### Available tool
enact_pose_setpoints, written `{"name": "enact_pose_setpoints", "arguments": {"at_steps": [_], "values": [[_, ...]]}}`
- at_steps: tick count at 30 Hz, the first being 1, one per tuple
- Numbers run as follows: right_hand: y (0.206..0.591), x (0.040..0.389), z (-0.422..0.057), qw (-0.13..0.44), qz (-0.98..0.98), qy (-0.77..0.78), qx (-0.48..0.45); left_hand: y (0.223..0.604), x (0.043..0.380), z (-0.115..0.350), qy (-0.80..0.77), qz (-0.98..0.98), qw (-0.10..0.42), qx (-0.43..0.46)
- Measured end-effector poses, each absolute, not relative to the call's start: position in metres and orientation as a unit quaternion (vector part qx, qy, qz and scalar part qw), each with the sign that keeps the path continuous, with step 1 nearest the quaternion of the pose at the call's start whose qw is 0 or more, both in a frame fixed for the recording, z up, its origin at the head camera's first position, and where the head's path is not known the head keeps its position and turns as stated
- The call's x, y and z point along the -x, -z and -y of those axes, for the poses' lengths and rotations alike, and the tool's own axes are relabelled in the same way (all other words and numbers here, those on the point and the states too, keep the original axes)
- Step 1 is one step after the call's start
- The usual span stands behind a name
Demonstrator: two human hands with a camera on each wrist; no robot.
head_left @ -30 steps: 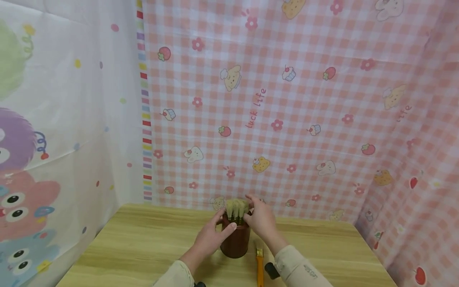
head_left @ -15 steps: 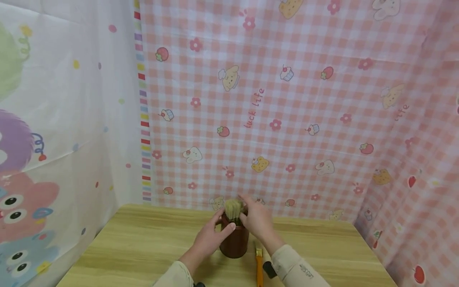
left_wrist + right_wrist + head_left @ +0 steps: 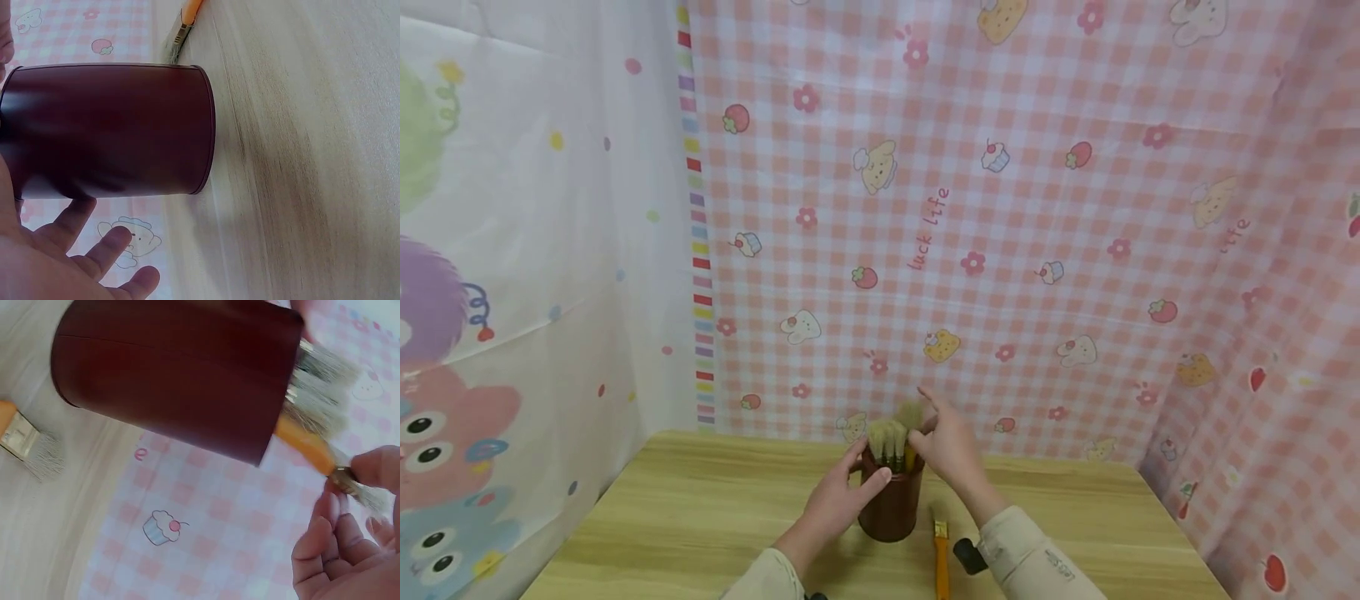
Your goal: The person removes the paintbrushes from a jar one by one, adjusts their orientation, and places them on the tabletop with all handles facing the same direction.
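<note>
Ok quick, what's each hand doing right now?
Left hand: holding the brown cylindrical brush holder near its top.
Right hand: pinching an orange-handled paintbrush near its bristles.

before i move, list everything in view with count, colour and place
cup: one, dark reddish brown, upright on the table
brushes: several, exact count unclear, pale bristles, bristles up in the cup
held brush: one, orange handle, pale bristles, at the cup's mouth
loose brush: one, orange handle, on the table, right of the cup
table: one, light wood colour, under the cup
checked cloth: count unclear, pink and white, behind and right
cartoon cloth: one, mostly white, left
black things: two, black, low in the head view, unidentified
sleeves: two, cream, on the arms
left hand: one, gripping the cup
right hand: one, pinching the held brush
</note>
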State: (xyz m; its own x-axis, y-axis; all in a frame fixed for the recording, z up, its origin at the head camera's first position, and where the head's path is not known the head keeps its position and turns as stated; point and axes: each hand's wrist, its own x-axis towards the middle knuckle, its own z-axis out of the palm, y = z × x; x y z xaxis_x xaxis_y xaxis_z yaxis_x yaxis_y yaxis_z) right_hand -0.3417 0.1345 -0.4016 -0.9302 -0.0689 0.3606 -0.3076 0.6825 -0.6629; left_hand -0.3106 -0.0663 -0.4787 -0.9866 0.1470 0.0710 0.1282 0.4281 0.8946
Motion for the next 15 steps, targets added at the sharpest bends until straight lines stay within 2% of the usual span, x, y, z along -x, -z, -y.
{"name": "enact_pose_setpoints", "arguments": {"at_steps": [4,15], "values": [[0.389,0.344,-0.142,0.154,0.869,-0.461,-0.092,0.478,0.31,0.067,-0.527,-0.846,0.011,-0.078],[0.356,0.342,-0.184,0.197,0.815,-0.539,-0.084,0.476,0.307,0.066,-0.526,-0.847,0.01,-0.072]]}}
